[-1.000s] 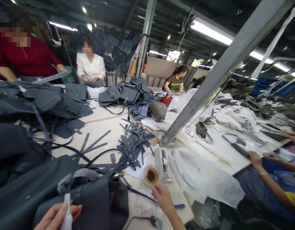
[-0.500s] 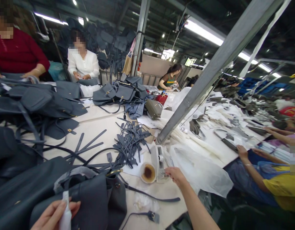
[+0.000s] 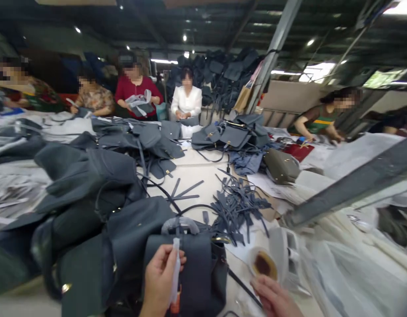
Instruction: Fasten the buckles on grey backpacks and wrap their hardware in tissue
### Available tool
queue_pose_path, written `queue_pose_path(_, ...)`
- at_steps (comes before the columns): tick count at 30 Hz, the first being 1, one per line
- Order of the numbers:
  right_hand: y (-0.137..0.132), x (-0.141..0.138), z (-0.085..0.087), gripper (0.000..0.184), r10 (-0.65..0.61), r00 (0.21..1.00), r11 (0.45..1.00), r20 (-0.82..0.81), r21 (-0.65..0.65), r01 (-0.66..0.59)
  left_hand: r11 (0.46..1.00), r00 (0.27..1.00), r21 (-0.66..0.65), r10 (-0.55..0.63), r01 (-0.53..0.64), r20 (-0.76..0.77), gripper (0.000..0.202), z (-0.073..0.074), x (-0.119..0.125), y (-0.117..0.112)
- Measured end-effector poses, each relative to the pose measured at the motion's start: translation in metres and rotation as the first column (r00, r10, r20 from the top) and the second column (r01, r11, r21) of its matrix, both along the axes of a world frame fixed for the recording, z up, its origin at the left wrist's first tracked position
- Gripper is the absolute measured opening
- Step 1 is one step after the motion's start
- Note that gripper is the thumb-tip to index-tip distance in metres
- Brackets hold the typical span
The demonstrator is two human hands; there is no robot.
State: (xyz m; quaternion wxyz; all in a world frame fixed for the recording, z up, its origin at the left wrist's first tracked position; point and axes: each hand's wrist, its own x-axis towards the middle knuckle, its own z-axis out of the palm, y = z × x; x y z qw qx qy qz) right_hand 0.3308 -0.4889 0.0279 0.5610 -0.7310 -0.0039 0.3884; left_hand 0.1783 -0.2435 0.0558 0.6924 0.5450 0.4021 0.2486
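A dark blue-grey backpack lies before me, its top handle wrapped in pale film. In a pinch between thumb and fingers, my left hand holds a white wrapping strip upright against the bag's front. My right hand is at the lower right, fingertips pressed together; whatever may be between them is too small to make out. Just above those fingers sits a round white container with a brown inside. Beside it stands a white tape dispenser.
A heap of short dark straps lies beyond the bag. More dark bags are piled at left. A slanting metal post rises at right beside plastic sheeting. Several co-workers sit across the table, one in white.
The view has swung left. My right hand has left the tape dispenser's edge and come nearer the bag, below the round container. My left hand still holds the white strip.
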Motion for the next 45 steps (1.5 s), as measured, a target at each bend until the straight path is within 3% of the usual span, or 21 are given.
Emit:
queue_pose_path(2,0.048,-0.011,0.039,0.038,0.177,0.984,0.966,-0.001,0.190,-0.173,0.998,1.000,0.054,0.018,-0.018,0.016,0.045,0.000,-0.001,-0.002)
queue_pose_path(3,0.072,-0.018,0.060,0.035,0.272,0.962,0.938,0.020,0.217,-0.270,0.997,1.000,0.081,0.017,-0.018,0.012,0.041,0.000,-0.003,-0.002)
queue_pose_path(5,0.113,-0.034,0.093,0.027,0.391,0.915,0.891,0.101,0.208,-0.404,0.988,1.000,0.157,0.002,-0.001,-0.006,0.033,0.001,-0.009,-0.002)
queue_pose_path(7,0.144,-0.046,0.108,0.021,0.454,0.875,0.858,0.170,0.180,-0.481,0.963,0.999,0.267,-0.025,0.033,-0.032,0.025,0.003,-0.014,-0.002)
queue_pose_path(11,0.174,-0.051,0.095,0.017,0.523,0.815,0.822,0.249,0.105,-0.559,0.904,0.998,0.424,-0.039,0.056,-0.049,0.019,0.006,-0.023,-0.002)
queue_pose_path(14,0.182,-0.045,0.079,0.017,0.538,0.801,0.820,0.263,0.056,-0.569,0.893,0.998,0.445,-0.061,0.065,-0.024,0.019,0.008,-0.027,-0.001)
queue_pose_path(18,0.185,-0.043,0.072,0.016,0.546,0.797,0.818,0.256,0.042,-0.574,0.889,0.997,0.452,-0.080,0.072,-0.002,0.019,0.012,-0.031,0.000)
queue_pose_path(21,0.186,-0.045,0.072,0.019,0.545,0.806,0.822,0.233,0.043,-0.568,0.934,0.997,0.351,-0.077,0.066,0.019,0.022,0.014,-0.031,0.000)
queue_pose_path(25,0.185,-0.048,0.072,0.022,0.560,0.809,0.816,0.179,0.050,-0.576,0.996,0.998,0.093,-0.017,0.011,0.067,0.035,0.014,-0.023,0.000)
queue_pose_path(29,0.181,-0.049,0.072,0.021,0.590,0.800,0.798,0.109,0.070,-0.598,0.993,0.997,-0.122,0.013,-0.004,0.075,0.044,0.018,-0.017,0.001)
queue_pose_path(31,0.179,-0.050,0.070,0.018,0.565,0.821,0.814,0.081,0.103,-0.571,0.981,0.997,-0.195,0.001,0.013,0.072,0.043,0.023,-0.018,0.001)
queue_pose_path(35,0.180,-0.058,0.061,0.046,0.436,0.899,0.870,0.029,0.242,-0.430,0.961,0.997,-0.275,-0.013,0.033,0.078,0.039,0.032,-0.027,0.000)
queue_pose_path(37,0.181,-0.064,0.055,0.047,0.362,0.932,0.886,0.036,0.297,-0.355,0.955,0.997,-0.296,-0.010,0.033,0.079,0.041,0.034,-0.030,0.000)
queue_pose_path(41,0.184,-0.072,0.046,0.041,0.273,0.945,0.927,0.181,0.215,-0.309,0.954,0.998,-0.300,0.026,-0.006,0.064,0.046,0.029,-0.033,-0.001)
queue_pose_path(45,0.182,-0.073,0.044,0.032,0.334,0.895,0.920,0.295,0.104,-0.378,0.959,0.997,-0.284,0.039,-0.020,0.061,0.042,0.024,-0.036,-0.002)
